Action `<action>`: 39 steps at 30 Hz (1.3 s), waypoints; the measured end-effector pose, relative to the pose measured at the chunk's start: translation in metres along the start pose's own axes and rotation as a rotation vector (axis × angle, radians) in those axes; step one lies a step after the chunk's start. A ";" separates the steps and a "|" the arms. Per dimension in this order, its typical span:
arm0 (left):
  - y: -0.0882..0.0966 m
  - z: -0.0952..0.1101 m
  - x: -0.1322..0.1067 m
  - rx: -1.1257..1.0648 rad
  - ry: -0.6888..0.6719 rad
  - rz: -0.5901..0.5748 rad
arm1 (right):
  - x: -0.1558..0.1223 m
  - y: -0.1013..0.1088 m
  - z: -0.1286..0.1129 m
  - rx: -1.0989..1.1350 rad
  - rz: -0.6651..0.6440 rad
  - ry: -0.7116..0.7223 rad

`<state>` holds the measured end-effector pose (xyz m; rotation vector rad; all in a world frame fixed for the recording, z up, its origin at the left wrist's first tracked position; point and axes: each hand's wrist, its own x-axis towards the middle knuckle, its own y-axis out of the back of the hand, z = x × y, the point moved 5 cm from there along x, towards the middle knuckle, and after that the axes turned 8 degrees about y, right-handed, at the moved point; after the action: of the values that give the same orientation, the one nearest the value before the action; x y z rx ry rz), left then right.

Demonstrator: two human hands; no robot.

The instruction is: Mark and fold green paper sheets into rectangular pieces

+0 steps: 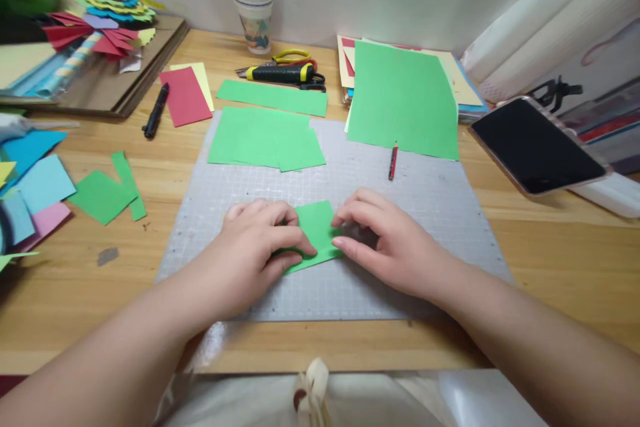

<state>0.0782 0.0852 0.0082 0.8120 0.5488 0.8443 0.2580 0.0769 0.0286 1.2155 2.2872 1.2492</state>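
Observation:
A small piece of green paper (316, 223) lies on the grey cutting mat (280, 303), its near edge slightly raised as if folded. My left hand (260, 240) rests over its left part, the thumb and index finger closed at the near edge. At the right edge, my right hand (383, 240) holds the paper between thumb and fingers. Beyond the hands, several cut green sheets (260, 137) overlap on the mat. A short red pencil (393, 161) lies beyond my right hand, near a large green sheet (403, 100).
A green strip (273, 97), a black-and-yellow cutter (280, 73) and paper cups (255, 20) stand or lie at the back. To the left are a black pen (156, 112), red paper (187, 97) and green scraps (103, 197). A phone (540, 145) leans at right.

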 end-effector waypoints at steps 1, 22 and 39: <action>0.000 -0.001 0.000 0.000 -0.002 0.002 | -0.003 0.000 -0.010 -0.032 0.012 0.030; 0.000 -0.002 0.001 0.010 0.003 0.008 | -0.035 -0.051 -0.075 -0.555 -0.021 -0.064; -0.001 -0.003 0.002 0.033 0.012 -0.003 | -0.059 -0.029 -0.048 -0.673 0.008 -0.169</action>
<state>0.0776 0.0874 0.0054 0.8369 0.5758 0.8392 0.2512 -0.0039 0.0253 1.0196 1.5374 1.6519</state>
